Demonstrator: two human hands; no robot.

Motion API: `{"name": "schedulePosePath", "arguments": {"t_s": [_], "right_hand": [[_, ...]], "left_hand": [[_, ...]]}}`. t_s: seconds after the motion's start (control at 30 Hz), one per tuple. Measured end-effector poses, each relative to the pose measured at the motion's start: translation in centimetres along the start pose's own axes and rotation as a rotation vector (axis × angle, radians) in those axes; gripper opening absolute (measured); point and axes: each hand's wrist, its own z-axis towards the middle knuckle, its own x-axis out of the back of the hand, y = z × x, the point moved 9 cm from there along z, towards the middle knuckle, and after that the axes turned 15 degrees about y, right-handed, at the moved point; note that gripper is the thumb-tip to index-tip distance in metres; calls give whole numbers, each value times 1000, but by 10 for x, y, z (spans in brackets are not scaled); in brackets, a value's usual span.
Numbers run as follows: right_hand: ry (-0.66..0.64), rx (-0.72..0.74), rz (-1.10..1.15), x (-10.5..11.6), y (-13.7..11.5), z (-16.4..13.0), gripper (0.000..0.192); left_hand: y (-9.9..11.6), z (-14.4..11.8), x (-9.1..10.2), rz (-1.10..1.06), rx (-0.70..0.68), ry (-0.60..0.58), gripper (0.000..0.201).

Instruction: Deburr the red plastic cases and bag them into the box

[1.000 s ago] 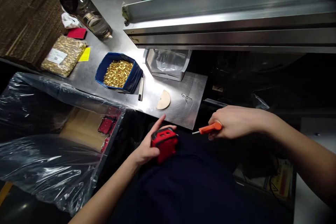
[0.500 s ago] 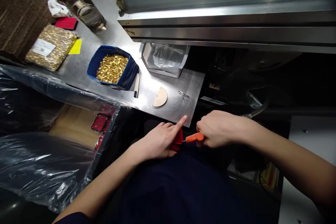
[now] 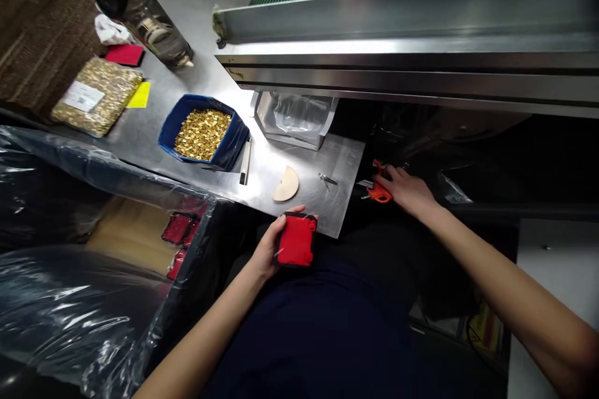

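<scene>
A flat red and black plastic part lies in my left hand, its red face turned up and my thumb along its left edge. Off to the right, past the bench corner, the fingers of my right hand are on an orange-handled tool; its working end is hard to make out against the dark. On the metal bench near the left hand are a pale half-round disc and a small metal clipper-like tool. A slim white-handled knife is further left.
A blue bin contains many small brass-coloured pieces. Beside it stands a grey bin with clear bags. Left are a plastic-lined box with red parts, a bag of brass-coloured pieces and a bottle. A metal rail crosses behind.
My right hand has carried the orange-handled tool away from the red part, to the right and further from me. My left hand has turned the part so its red face shows.
</scene>
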Motion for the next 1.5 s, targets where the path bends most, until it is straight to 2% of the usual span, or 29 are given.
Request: {"name": "schedulePosePath", "arguments": {"t_s": [0.17,0.3,0.43,0.57,0.67,0.73,0.77,0.87,0.93,1.0,1.1,1.3,1.4,1.5], "right_hand": [[75,-128,15,-38,11,29,48],[137,-232,59,-52,11,26,52],[174,-330,145,-54,13,15,55],[170,-459,272,-49,20,-1,60],[185,-629,376,-38,23,-25,58],[168,-715,488,-28,11,-44,52],[139,-722,570,-24,-3,-52,52],[-15,-572,890,-8,-73,-67,61],[-91,-474,1065,7,-120,-73,57],[-127,-510,1223,15,-146,-76,52],[-135,-601,1326,16,-154,-75,49],[-199,-575,1469,11,-152,-78,52],[-231,-639,1558,7,-158,-83,50],[-238,-736,1577,-3,-165,-87,51]], "left_hand": [[12,29,-22,166,-195,60,53],[24,14,-42,310,-318,-49,60],[30,-10,-65,362,-437,-200,59],[31,-11,-72,373,-466,-216,60],[31,-7,-72,402,-482,-201,60],[27,-2,-70,399,-449,-178,57],[25,1,-68,390,-427,-156,55],[15,11,-62,373,-362,-53,45],[10,16,-62,395,-342,-3,44],[10,17,-67,455,-375,-5,43],[17,8,-81,592,-504,-88,49],[23,-9,-97,617,-616,-228,57],[19,-6,-90,598,-584,-177,50],[22,0,-70,647,-608,-4,41]]}}
